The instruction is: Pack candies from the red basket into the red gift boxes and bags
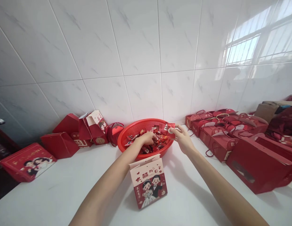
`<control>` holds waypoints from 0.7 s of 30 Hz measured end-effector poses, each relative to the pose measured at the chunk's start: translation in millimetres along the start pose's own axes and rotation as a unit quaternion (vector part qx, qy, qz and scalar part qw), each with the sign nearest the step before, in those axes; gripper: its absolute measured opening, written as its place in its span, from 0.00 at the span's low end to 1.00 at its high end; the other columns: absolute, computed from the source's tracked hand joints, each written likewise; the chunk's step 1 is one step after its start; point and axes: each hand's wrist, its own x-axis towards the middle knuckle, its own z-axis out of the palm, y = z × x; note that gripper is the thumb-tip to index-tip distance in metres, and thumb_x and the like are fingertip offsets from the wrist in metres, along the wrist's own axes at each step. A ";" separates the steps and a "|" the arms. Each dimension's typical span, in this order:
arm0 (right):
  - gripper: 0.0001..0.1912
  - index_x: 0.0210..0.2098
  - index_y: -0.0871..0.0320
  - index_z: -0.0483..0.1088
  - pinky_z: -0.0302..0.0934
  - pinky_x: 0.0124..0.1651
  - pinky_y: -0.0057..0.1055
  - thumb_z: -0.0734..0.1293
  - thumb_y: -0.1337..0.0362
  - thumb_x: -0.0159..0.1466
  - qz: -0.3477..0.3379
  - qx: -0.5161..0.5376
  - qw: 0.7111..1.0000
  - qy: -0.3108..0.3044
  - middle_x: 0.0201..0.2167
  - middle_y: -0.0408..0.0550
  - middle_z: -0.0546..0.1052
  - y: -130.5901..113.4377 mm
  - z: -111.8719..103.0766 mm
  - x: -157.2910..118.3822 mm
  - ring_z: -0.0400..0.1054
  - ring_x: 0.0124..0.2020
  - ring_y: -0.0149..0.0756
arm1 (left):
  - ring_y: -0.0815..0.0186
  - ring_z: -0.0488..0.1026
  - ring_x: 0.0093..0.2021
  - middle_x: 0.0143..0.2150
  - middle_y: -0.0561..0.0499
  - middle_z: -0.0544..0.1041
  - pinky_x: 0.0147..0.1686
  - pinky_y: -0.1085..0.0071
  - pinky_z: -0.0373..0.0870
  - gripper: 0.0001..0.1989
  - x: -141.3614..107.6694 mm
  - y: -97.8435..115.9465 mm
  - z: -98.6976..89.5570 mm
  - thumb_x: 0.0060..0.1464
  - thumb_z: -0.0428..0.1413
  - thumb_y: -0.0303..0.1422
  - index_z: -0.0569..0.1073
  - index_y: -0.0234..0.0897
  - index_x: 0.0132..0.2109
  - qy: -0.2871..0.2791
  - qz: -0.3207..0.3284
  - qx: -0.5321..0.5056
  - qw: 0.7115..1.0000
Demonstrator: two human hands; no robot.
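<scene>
A red plastic basket [123, 133] stands near the wall, filled with small wrapped candies [160, 145]. My left hand [149, 138] reaches into it, fingers bent down among the candies; whether it grips one is hidden. Over the basket's right rim, my right hand [182, 138] pinches a red candy packet [170, 129] between thumb and fingers. Between my forearms stands a red and cream gift box [149, 185] with a cartoon bride and groom on its front. Its top flaps stand up, apparently unclosed.
Several red boxes [58, 146] stand and lean at the left, with a flat one [30, 161] near the table edge. Rows of red boxes with cord handles [216, 138] fill the right side, behind a larger red box [256, 166]. A tiled wall [146, 47] bounds the white table [89, 191].
</scene>
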 end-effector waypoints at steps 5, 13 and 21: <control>0.18 0.33 0.54 0.71 0.72 0.35 0.32 0.76 0.54 0.48 0.007 0.005 1.000 0.011 0.30 0.41 0.75 -3.1 -0.4 -0.3 0.72 0.33 0.34 | 0.65 0.71 0.25 0.20 0.52 0.75 0.33 0.73 0.67 0.08 5.5 -5.8 -1.9 0.40 0.55 0.22 0.75 0.38 0.21 -0.017 -0.053 0.059 0.997; 0.20 0.38 0.54 0.71 0.70 0.31 0.31 0.75 0.54 0.49 0.011 -0.012 1.000 0.027 0.29 0.40 0.75 -3.5 -2.1 1.5 0.72 0.27 0.32 | 0.66 0.73 0.28 0.26 0.53 0.79 0.32 0.74 0.66 0.08 0.6 0.4 -4.7 0.47 0.54 0.27 0.79 0.40 0.28 -0.027 -0.008 0.048 0.998; 0.20 0.38 0.53 0.71 0.69 0.30 0.31 0.75 0.55 0.48 0.025 -0.005 0.999 0.023 0.29 0.40 0.75 -4.7 1.0 -0.4 0.70 0.26 0.31 | 0.66 0.69 0.21 0.25 0.54 0.80 0.26 0.72 0.65 0.19 -3.5 10.9 -0.6 0.42 0.53 0.21 0.83 0.42 0.38 -0.004 0.052 -0.024 0.998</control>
